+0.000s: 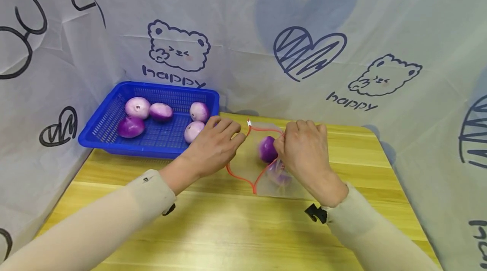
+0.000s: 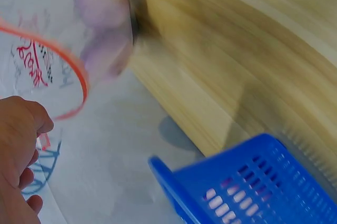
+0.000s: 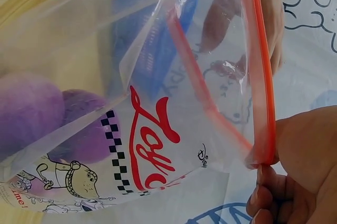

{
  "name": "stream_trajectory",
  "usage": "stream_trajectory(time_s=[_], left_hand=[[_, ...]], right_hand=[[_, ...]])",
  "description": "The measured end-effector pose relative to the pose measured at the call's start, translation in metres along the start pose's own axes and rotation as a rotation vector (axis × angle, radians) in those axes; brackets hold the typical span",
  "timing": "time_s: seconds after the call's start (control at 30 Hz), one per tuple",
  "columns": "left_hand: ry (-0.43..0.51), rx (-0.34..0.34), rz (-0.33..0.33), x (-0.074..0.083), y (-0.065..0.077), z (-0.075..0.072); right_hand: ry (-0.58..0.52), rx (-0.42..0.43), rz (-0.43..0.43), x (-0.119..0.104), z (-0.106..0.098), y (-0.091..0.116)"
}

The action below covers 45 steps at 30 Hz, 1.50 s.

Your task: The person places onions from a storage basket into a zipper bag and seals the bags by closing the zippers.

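A clear zip bag [image 1: 262, 186] with an orange-red zip edge lies on its side on the table, its mouth spread toward the left. Two purple onions [image 1: 267, 149] are inside it. My left hand [image 1: 213, 146] pinches the left part of the rim. On the other side of the mouth, my right hand [image 1: 304, 157] grips the rim between thumb and curled fingers. The right wrist view shows red lettering and cartoon prints on the bag [image 3: 158, 145], with the onions [image 3: 31, 108] blurred behind the plastic.
A blue plastic basket [image 1: 167, 151] stands at the table's back left, holding several more purple onions [image 1: 131, 127]; my left hand partly covers its near right corner. A white printed sheet [image 1: 243, 51] hangs behind the wooden table [image 1: 228, 228].
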<state>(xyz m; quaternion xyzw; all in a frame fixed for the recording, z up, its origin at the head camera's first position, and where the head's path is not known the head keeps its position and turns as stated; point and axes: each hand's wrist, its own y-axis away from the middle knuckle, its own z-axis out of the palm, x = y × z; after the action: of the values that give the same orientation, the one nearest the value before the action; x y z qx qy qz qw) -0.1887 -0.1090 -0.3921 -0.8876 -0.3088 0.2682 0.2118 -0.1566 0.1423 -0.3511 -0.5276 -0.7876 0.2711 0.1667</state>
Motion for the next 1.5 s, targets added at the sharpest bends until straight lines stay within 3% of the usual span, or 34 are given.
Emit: stream_trajectory(time_s=[0.4,0.67,1.03,1.23,1.5], left_hand=[[0.045,0.036,-0.124,-0.043,0.028,-0.013],[0.046,0.056,-0.193,-0.073,0.051,-0.013],[0.037,-0.09,-0.308,-0.099,0.071,-0.016],[0.039,-0.189,-0.384,-0.111,0.078,-0.018],[0.025,-0.242,-0.346,-0.122,0.082,-0.012]], right_hand=[[-0.006,-0.027,0.022,0.001,-0.001,0.004],[0.014,0.005,-0.002,0.002,0.001,0.007],[0.069,0.176,-0.104,0.006,0.018,0.012],[0.049,0.176,-0.104,0.008,0.021,0.014],[0.034,0.184,-0.076,0.013,0.018,0.015]])
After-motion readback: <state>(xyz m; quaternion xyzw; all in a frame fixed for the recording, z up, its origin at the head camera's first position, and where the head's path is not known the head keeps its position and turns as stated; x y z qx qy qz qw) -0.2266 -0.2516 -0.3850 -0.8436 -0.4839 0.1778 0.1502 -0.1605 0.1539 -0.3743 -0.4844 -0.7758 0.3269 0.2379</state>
